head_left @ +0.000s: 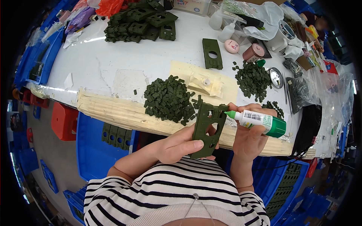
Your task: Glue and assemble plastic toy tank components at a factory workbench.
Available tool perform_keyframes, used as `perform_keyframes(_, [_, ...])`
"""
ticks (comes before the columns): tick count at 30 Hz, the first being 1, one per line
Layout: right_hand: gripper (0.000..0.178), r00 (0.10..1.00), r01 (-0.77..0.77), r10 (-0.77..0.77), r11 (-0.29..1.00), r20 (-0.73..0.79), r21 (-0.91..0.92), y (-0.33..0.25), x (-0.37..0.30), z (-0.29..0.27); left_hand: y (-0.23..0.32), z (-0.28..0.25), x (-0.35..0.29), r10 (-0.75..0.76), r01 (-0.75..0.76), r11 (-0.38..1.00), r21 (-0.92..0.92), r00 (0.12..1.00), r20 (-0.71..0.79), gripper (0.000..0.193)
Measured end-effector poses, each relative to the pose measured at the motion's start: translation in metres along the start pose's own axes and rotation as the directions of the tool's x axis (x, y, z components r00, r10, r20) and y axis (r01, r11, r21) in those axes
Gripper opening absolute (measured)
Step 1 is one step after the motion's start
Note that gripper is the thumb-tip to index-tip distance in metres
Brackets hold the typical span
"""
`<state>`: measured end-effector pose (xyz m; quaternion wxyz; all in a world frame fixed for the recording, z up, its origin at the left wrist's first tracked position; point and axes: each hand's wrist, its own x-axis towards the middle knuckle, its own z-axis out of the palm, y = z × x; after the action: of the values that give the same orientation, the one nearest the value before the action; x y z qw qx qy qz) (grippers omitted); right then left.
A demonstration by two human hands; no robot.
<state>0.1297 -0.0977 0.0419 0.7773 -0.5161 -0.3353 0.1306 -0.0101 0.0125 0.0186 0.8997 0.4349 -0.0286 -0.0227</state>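
Observation:
My left hand [177, 145] is closed on a dark green plastic plate [203, 121], thumb over its face. The plate stands tilted at the table's front edge and has a large round hole with smaller cut-outs. In my right hand [249, 139] lies a white and green glue bottle [260, 121], gripped on its side. Its green nozzle points left and meets or nearly meets the plate's upper right corner. Just beyond the plate is a heap of small dark green pieces [167, 98]. Some fingertips of my left hand are hidden behind the plate.
A stack of green plates [141, 22] lies at the back. One single plate [212, 54] rests nearer, beside a second heap of small pieces [252, 80]. Tweezers [287, 92], a round metal lid [275, 77] and a pink jar [253, 53] are at right. Blue bins [88, 150] flank me below the table.

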Motion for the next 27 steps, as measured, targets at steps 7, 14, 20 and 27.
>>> perform_keyframes(7, [0.05,1.0,0.005,-0.005,1.0,-0.007,-0.002,0.001,0.0006,-0.0002,-0.0005,0.0012,0.0023,-0.026,0.028,0.999,0.046,0.999,-0.042,0.065])
perform_keyframes(14, [0.045,0.996,-0.054,0.047,0.993,0.071,0.102,0.0046,-0.0002,-0.0064,0.0041,0.0064,0.0033,-0.098,0.09,0.994,-0.065,0.986,-0.133,0.079])
perform_keyframes(20, [0.049,0.999,-0.009,0.007,0.998,0.04,0.063,0.0082,-0.0008,-0.0047,0.0049,0.0063,0.0025,-0.122,0.104,0.988,-0.116,0.979,-0.164,0.08])
perform_keyframes(27, [0.049,0.996,0.003,-0.007,0.999,0.094,0.045,0.0057,0.0021,-0.0035,0.0044,0.005,0.0025,-0.121,0.105,0.989,-0.107,0.979,-0.162,0.08])
